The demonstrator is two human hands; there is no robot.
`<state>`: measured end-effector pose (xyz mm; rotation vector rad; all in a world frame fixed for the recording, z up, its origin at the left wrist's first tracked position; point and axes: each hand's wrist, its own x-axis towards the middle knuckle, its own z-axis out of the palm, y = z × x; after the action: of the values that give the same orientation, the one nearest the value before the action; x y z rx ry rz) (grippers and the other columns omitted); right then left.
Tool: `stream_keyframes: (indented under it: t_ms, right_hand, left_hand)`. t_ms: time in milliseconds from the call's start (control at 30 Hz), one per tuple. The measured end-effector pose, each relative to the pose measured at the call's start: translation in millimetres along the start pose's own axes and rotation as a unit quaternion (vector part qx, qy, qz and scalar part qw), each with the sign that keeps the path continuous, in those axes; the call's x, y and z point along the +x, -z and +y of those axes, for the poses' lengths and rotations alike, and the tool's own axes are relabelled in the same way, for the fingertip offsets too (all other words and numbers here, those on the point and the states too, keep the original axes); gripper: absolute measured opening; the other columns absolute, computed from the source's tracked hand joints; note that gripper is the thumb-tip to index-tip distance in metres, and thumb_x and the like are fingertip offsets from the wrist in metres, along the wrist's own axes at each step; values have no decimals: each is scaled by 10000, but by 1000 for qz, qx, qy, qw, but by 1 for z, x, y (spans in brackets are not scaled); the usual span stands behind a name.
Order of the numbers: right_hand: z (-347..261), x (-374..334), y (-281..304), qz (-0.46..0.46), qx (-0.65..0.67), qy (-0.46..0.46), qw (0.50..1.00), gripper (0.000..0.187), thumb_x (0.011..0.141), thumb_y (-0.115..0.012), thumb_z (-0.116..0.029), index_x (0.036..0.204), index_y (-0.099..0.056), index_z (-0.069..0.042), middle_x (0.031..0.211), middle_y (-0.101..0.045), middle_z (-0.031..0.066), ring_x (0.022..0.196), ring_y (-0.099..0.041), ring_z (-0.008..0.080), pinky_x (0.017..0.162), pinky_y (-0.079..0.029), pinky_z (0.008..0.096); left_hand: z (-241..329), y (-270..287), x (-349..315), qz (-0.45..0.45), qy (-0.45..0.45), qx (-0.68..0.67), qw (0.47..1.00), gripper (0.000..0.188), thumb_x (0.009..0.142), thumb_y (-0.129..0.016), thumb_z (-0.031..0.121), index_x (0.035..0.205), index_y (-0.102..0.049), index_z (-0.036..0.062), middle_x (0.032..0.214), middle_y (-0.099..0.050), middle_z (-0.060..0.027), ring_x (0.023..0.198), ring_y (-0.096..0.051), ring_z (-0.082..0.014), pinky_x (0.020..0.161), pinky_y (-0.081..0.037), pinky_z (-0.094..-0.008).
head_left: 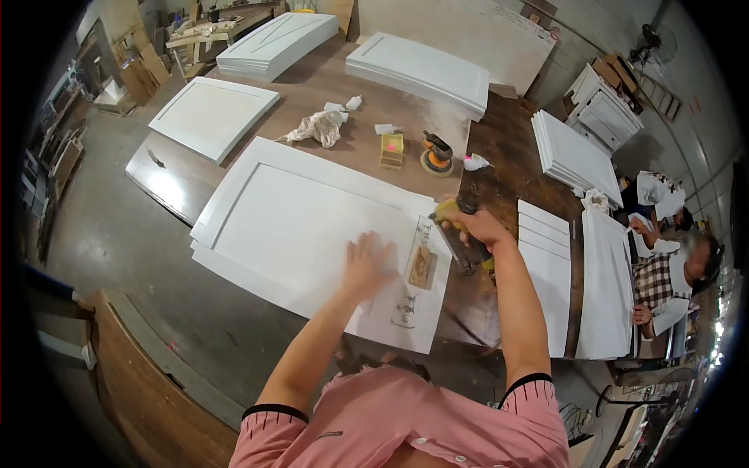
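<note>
My left hand [368,267] lies flat on a white recessed-frame door panel [304,210], fingers spread and slightly blurred. My right hand [485,226] grips a yellow and black power tool [466,209] at the panel's right edge; its exact kind is unclear, and my fingers hide part of it. Between my hands, a small brown wooden block [422,267] rests on a pale strip along the panel's right end. Dark scribble-like marks or scraps show at both ends of that strip. Another white panel lies under this one.
Beyond the panel sit an orange and black sander [437,154], a yellow box [392,150], a crumpled cloth [318,129] and a white bottle [476,162]. White panels are stacked at the back [417,72] and right [576,154]. Two people work at the far right.
</note>
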<state>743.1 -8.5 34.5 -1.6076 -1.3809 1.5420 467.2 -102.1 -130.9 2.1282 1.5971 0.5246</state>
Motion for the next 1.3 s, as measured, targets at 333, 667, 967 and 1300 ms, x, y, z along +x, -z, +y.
stream_keyframes:
  t_ms: [333,667,967,1300]
  right_hand:
    - [0,63,-28,-89,-122,-125,981,313,906,-709,-354,998,-752,-58,875,-766,22,530,-538,86,480,-463,293]
    - [-3,53,-35,-58,-166,-132,976,378,906,-701,-443,982,-764,-78,815,-722,26,571,-554,110,550,-490,317]
    - [14,-65,-39,-27,30,7,999,592,853,-782,-330,1398,-628,-160,829,-660,-6,596,-559,118,544,-453,275]
    - [70,-118,-81,-170,-16,-84,982,693,893,-778,-112,1530,-511,-176,1054,-721,25,650,-550,92,574,-467,255]
  left_hand:
    - [1,1,-5,11,-8,18,1000,815,836,-756,499,1569,-483,270,1699,-199,-266,1589,-123,-452,1267,-64,-618]
    - [-2,-6,-6,-15,5,31,999,835,857,-724,549,1595,-437,283,1713,-170,-243,1601,-91,-420,1270,-56,-617]
    - [-5,-12,-10,83,-64,42,994,729,870,-725,471,1505,-511,184,1629,-342,-230,1541,-240,-456,1211,-211,-681]
    - [1,28,-99,-83,-68,-28,994,826,846,-754,480,1524,-497,86,1697,-233,-225,1590,-149,-409,1274,-93,-605]
